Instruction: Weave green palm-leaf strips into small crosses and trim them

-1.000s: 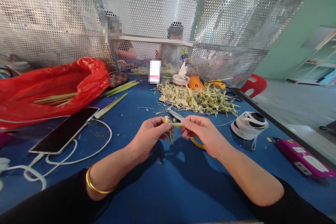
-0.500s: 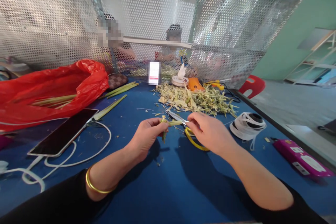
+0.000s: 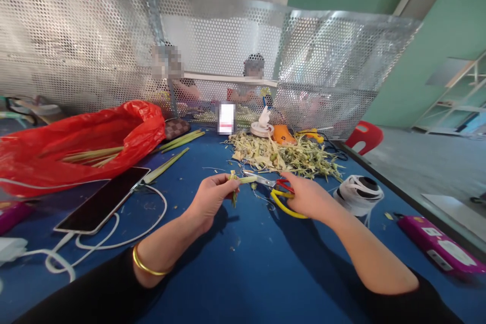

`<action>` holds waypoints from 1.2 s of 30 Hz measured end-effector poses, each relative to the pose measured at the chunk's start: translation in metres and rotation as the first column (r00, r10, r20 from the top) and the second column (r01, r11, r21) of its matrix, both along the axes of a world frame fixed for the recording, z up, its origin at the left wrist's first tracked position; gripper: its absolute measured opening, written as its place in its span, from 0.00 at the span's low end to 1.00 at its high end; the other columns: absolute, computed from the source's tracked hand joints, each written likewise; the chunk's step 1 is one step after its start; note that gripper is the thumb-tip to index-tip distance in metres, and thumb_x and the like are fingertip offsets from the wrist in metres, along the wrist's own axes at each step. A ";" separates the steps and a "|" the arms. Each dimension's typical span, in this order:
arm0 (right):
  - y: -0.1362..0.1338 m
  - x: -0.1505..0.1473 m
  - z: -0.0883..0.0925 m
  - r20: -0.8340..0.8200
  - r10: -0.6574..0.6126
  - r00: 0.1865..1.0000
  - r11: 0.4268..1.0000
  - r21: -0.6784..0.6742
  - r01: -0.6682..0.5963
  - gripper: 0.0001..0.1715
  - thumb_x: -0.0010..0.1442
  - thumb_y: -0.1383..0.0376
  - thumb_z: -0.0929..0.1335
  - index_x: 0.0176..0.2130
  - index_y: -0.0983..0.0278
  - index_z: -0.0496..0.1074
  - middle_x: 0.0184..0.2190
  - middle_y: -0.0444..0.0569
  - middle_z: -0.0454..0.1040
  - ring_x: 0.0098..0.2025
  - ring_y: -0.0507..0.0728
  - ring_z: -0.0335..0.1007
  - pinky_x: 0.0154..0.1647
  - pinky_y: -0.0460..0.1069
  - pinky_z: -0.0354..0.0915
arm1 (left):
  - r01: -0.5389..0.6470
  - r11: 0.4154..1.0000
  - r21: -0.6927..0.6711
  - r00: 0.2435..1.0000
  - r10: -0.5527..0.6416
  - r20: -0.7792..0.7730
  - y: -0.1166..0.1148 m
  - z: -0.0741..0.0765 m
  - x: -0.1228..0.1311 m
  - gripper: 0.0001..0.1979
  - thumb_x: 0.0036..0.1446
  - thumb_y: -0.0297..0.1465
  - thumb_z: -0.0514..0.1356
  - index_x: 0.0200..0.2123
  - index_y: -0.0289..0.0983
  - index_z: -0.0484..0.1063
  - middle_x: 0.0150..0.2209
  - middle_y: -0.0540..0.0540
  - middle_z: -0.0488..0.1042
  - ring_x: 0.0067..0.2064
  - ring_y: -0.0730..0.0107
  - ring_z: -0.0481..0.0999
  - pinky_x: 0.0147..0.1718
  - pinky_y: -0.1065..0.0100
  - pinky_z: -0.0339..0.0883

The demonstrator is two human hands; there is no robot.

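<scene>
My left hand [image 3: 212,200] is closed in a pinch on a small folded piece of pale green leaf stalk [image 3: 233,196]. One strip of the stalk points right, towards the scissors. My right hand [image 3: 311,197] is wrapped round the handles of the scissors [image 3: 283,206], which have yellow and red grips. The blades reach left to the tip of the strip; whether they touch it I cannot tell. Beneath the blades lies a small green scrap [image 3: 253,187] on the blue table [image 3: 243,273]. Behind the hands is a heap of leaf trimmings [image 3: 284,157].
At left are a red plastic bag [image 3: 132,121] with long stalks, loose stalks [image 3: 167,164], and a phone [image 3: 102,200] on a white cable. A spool of white ribbon [image 3: 357,195] and a purple packet [image 3: 436,243] stand right. People sit behind the perforated metal screen [image 3: 220,35].
My right fingers have moved from near the scissors' pivot back to the handles. The strip in my left hand looks shorter, and a scrap shows below the blades. The camera has tilted up.
</scene>
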State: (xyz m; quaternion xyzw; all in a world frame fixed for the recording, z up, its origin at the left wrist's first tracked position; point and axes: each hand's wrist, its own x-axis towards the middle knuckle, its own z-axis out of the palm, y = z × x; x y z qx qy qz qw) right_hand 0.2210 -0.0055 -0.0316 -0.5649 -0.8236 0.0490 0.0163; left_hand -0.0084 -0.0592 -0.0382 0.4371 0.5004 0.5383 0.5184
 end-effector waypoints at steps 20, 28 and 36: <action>-0.015 -0.006 0.016 -0.851 -0.231 0.472 0.872 -0.396 -0.288 0.35 0.42 0.67 0.74 0.51 0.61 0.66 0.28 0.40 0.65 0.28 0.50 0.64 0.29 0.45 0.65 | -0.158 0.987 0.021 0.977 0.153 0.150 0.013 0.012 -0.022 0.10 0.41 0.35 0.67 0.22 0.33 0.73 0.21 0.50 0.70 0.23 0.76 0.66 0.26 0.72 0.61; -0.022 -0.008 0.018 -0.724 -0.078 0.685 0.878 -0.375 -0.296 0.31 0.45 0.61 0.74 0.49 0.59 0.68 0.35 0.45 0.71 0.35 0.56 0.68 0.35 0.49 0.67 | -0.187 0.981 0.047 0.974 0.179 0.137 0.012 0.014 -0.022 0.12 0.41 0.37 0.67 0.23 0.33 0.74 0.22 0.50 0.70 0.25 0.75 0.66 0.27 0.72 0.61; -0.029 -0.016 0.016 -0.755 -0.082 0.650 0.855 -0.389 -0.343 0.24 0.50 0.56 0.71 0.45 0.63 0.71 0.28 0.44 0.70 0.30 0.54 0.66 0.30 0.46 0.61 | -0.079 0.994 0.071 0.992 0.072 0.099 0.011 0.006 -0.019 0.08 0.44 0.33 0.65 0.23 0.34 0.75 0.22 0.50 0.70 0.26 0.75 0.66 0.29 0.71 0.61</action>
